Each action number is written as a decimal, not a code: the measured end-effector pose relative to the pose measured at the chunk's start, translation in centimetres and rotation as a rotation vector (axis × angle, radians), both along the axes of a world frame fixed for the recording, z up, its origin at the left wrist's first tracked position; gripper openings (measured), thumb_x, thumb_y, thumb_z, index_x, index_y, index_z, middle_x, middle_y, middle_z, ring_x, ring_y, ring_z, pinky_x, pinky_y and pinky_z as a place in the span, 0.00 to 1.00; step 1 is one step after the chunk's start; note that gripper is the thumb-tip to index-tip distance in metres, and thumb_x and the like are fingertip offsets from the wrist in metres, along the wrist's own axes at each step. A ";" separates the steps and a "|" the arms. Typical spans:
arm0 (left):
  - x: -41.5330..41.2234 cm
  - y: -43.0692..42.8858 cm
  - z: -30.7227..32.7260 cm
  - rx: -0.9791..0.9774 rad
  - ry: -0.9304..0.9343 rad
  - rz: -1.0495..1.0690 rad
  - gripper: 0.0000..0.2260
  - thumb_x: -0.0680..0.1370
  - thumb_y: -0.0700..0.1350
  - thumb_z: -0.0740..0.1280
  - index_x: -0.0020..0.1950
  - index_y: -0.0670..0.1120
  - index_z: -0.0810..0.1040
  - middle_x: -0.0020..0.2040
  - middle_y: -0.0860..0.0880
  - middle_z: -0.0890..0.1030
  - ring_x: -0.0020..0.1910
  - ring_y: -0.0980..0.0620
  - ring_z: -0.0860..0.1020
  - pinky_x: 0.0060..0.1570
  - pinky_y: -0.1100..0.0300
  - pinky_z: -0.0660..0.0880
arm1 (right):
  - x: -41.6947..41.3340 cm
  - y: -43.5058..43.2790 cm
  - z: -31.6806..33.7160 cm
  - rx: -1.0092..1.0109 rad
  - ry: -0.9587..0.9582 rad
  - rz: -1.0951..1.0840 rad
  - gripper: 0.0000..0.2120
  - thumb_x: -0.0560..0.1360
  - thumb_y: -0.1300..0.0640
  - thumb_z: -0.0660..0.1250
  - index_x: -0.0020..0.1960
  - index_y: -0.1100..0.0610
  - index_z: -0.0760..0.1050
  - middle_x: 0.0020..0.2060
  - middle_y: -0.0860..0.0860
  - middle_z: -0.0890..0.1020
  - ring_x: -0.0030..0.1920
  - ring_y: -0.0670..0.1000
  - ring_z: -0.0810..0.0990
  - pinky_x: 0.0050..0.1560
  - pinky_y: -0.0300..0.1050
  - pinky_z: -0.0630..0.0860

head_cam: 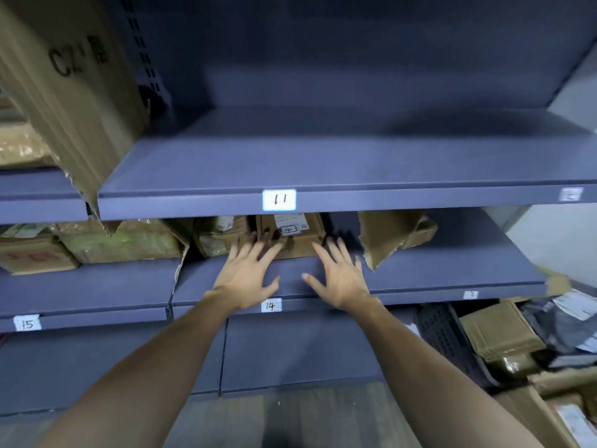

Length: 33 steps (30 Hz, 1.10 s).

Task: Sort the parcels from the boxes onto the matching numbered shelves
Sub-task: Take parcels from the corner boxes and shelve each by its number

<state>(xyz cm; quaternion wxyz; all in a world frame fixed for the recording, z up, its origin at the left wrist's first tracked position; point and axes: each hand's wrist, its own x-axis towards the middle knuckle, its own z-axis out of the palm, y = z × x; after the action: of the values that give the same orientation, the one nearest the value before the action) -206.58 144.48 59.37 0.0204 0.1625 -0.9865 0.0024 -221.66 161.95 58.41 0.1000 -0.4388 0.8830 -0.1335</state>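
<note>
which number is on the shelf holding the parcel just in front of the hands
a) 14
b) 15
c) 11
a: the tag on the front edge of the shelf that holds the parcel reads 14.

dim, soft blur, wide-angle edge warp

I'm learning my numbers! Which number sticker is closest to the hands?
The sticker marked 14, on the shelf edge between the left hand and right hand. Sticker 11 sits one shelf higher; sticker 15 is far left.
</note>
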 end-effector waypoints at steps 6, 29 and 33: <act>-1.7 4.9 1.9 0.064 -0.125 -0.204 0.41 0.70 0.69 0.40 0.82 0.55 0.48 0.82 0.46 0.55 0.81 0.44 0.51 0.77 0.40 0.44 | 1.6 7.3 2.9 0.072 -0.073 -0.120 0.36 0.80 0.36 0.58 0.82 0.46 0.48 0.82 0.52 0.49 0.81 0.54 0.43 0.77 0.62 0.50; -16.2 35.3 9.3 0.079 -0.226 -0.964 0.40 0.70 0.72 0.41 0.81 0.59 0.52 0.81 0.51 0.56 0.80 0.51 0.52 0.78 0.45 0.47 | 1.9 41.8 8.6 0.143 -0.096 -0.731 0.36 0.78 0.31 0.57 0.81 0.47 0.56 0.80 0.51 0.58 0.81 0.54 0.49 0.75 0.65 0.56; -19.3 41.8 9.6 0.056 -0.208 -1.048 0.39 0.72 0.72 0.42 0.81 0.59 0.52 0.81 0.51 0.56 0.80 0.51 0.53 0.78 0.46 0.48 | 0.7 48.6 8.8 0.160 -0.087 -0.791 0.35 0.79 0.32 0.56 0.80 0.47 0.56 0.80 0.51 0.58 0.81 0.54 0.49 0.75 0.64 0.56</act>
<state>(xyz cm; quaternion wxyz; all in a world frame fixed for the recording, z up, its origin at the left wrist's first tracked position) -225.83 186.30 69.01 -0.0835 -0.3527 -0.9318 -0.0182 -220.92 210.52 67.22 0.1120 -0.0502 0.9862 -0.1111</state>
